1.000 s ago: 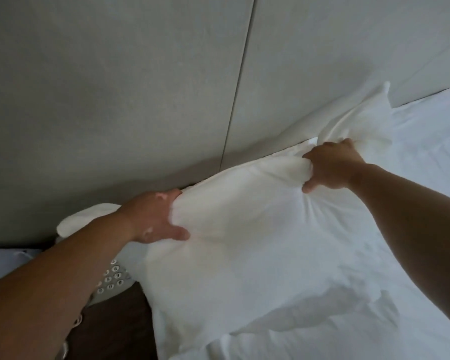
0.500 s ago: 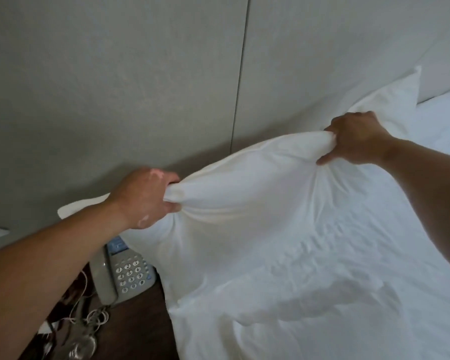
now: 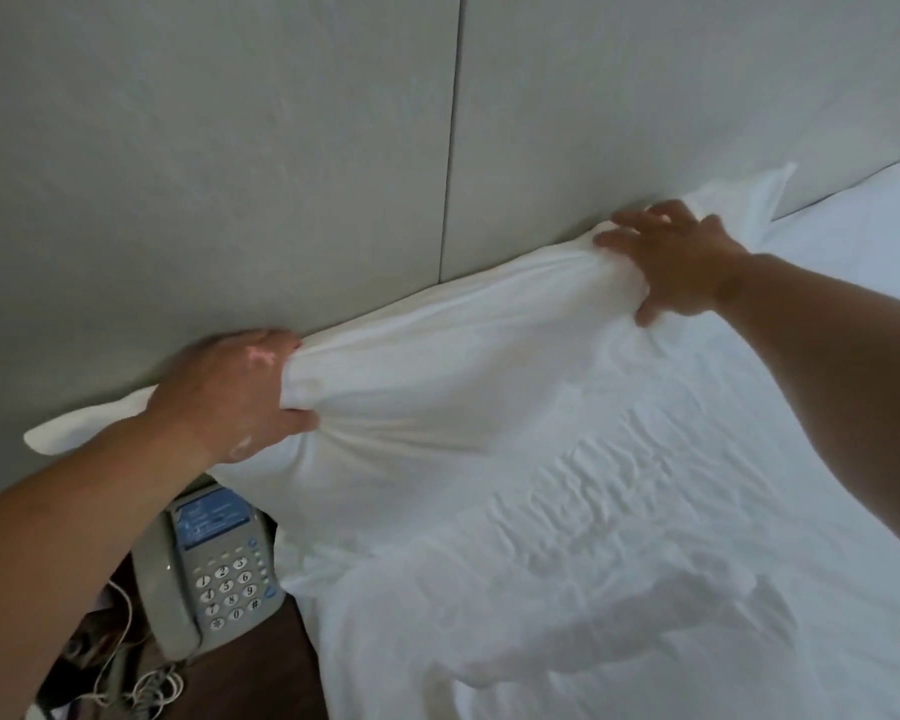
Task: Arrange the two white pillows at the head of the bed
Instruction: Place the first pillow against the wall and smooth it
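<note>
A white pillow (image 3: pixel 468 387) leans against the grey padded headboard (image 3: pixel 261 163) at the head of the bed. My left hand (image 3: pixel 235 392) is bunched on its upper left edge, near the left corner flap. My right hand (image 3: pixel 681 262) grips the upper right edge, with the fingers partly spread over the fabric. The pillow's lower part rests on the white sheet (image 3: pixel 645 589). I cannot make out a second pillow apart from the white bedding at the far right (image 3: pixel 863 215).
A grey desk telephone (image 3: pixel 209 569) with a coiled cord sits on a dark wooden bedside table (image 3: pixel 281 667) at the lower left, just under the pillow's left corner. The headboard has a vertical seam (image 3: pixel 453 137).
Both hands have lifted the pillow's top edge and pushed it back against the headboard. The right hand's fingers have loosened and spread. More of the telephone shows below the pillow.
</note>
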Tool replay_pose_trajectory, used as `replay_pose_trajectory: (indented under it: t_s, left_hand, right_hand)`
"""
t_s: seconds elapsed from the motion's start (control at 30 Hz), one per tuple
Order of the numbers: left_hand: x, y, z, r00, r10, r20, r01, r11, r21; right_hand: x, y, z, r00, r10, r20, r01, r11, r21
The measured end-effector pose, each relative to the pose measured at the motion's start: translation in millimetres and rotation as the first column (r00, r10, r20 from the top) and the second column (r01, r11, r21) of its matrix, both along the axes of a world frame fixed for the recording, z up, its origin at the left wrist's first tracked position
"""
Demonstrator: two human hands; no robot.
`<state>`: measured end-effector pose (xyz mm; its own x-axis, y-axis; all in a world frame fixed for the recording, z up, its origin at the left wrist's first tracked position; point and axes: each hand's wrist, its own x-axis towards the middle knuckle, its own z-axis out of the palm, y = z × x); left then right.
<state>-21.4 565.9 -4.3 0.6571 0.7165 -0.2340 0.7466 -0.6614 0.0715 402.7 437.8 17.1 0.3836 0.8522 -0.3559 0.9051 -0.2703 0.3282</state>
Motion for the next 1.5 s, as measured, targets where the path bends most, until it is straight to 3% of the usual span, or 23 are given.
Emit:
replay_pose_trajectory:
  t_s: [0.13,0.23,0.37,0.6,0.97,1.23,1.5]
  left_hand:
    - [-4.0,3.4,3.0,0.998,0.008,-0.059,-0.007,1.000,0.017]
    - [-1.7,-0.2,7.4,0.997,-0.039,-0.063,0.045,0.994,0.100]
    - [0.6,0.0,23.2,0.999,-0.016,-0.041,0.022,0.988,0.156]
    - [4.1,-0.9,35.9,0.999,0.052,-0.005,-0.050,0.989,0.136]
    - [15.2,15.9,-5.0,0.992,0.119,-0.048,-0.117,0.992,0.051]
    - [5.5,-4.9,16.0,0.984,0.170,-0.050,-0.171,0.985,-0.024]
    - [-26.6,-85.8,40.3,0.985,0.166,0.050,-0.162,0.984,-0.075]
  right_hand:
    - [13.1,-1.5,3.3,0.988,-0.079,0.131,0.088,0.994,-0.063]
    - [13.0,1.9,4.2,0.978,-0.047,0.204,0.055,0.998,-0.034]
    - [16.6,9.7,24.8,0.972,-0.096,0.216,0.082,0.994,0.071]
    - [23.2,20.8,30.5,0.965,-0.142,0.222,0.117,0.985,0.123]
    - [21.9,29.0,-30.2,0.978,-0.182,0.101,0.167,0.975,0.144]
    - [18.0,-24.0,-2.7,0.989,-0.145,-0.026,0.144,0.917,0.372]
    - [-73.8,-177.6,18.5,0.856,-0.308,-0.415,0.456,0.828,0.326]
